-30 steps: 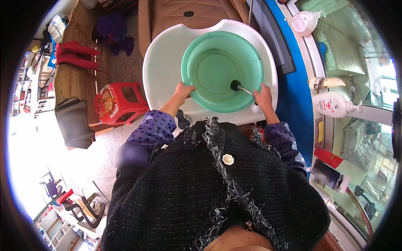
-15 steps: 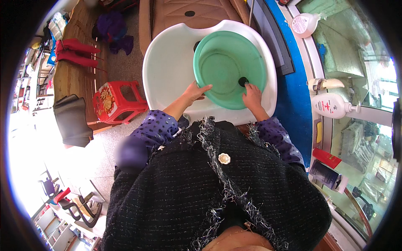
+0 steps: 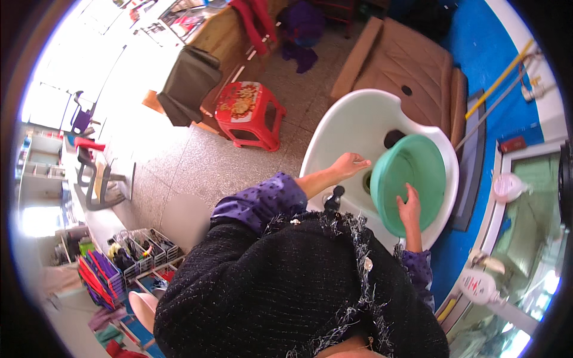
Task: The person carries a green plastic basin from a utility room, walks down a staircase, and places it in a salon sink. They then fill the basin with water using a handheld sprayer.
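Observation:
A round green plastic basin point(image 3: 427, 164) sits in the right part of a white shampoo sink point(image 3: 325, 140) and looks tilted. My right hand point(image 3: 410, 209) is over the basin's near inner side, thumb and fingers apart, with nothing seen in it. Whether it touches the basin I cannot tell. My left hand point(image 3: 347, 166) hovers above the sink, left of the basin's rim, fingers stretched loosely to the right and holding nothing visible. Below its fingertips a round drain point(image 3: 367, 181) shows beside the basin. A black piece point(image 3: 394, 139) lies at the sink's far side.
A black tap point(image 3: 334, 198) stands at the sink's near edge. Left of it is a red plastic stool point(image 3: 248, 113). A brown padded couch point(image 3: 400, 71) adjoins the sink's far side. Pump bottles, one a white bottle point(image 3: 477, 285), line the window ledge at right.
My view has swung left, so the sink appears farther right. My left hand has come off the basin's rim. The black round piece at my right hand is no longer seen there.

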Demonstrator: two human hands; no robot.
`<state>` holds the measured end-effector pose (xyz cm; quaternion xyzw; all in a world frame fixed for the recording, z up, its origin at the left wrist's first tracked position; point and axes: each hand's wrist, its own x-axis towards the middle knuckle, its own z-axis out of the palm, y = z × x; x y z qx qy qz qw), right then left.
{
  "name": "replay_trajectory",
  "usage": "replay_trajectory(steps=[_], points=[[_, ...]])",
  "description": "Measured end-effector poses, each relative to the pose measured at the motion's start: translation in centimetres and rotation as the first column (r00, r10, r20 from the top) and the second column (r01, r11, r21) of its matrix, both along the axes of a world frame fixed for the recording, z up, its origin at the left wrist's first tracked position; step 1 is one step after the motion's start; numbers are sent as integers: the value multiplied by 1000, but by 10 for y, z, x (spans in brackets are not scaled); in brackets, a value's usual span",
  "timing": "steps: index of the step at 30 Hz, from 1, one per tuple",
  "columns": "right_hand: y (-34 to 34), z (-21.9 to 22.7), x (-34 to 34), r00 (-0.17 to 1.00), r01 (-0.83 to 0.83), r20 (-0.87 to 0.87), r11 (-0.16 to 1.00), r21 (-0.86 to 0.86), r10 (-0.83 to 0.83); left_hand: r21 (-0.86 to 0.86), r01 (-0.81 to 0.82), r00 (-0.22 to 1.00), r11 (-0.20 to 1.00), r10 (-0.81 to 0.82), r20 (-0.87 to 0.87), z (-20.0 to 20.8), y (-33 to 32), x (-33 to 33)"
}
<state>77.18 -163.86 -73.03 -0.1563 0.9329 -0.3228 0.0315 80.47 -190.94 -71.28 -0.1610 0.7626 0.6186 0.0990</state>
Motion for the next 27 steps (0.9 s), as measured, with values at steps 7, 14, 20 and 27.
replay_trajectory(steps=[7,14,20,27], points=[[-82,82,-22,990,-90,56,895,-437,127,239,-571,764,785,615,-196,39,-122,70],[-139,142,-29,744,58,347,462,-885,571,522,-530,716,668,683,-148,16,-241,173],[-262,62,-60,885,-425,-78,865,267,459,-790,-20,890,613,370,265,-23,-292,243],[-337,-3,-76,793,-596,-6,775,-211,609,-604,-425,875,674,478,-82,-50,-290,270]])
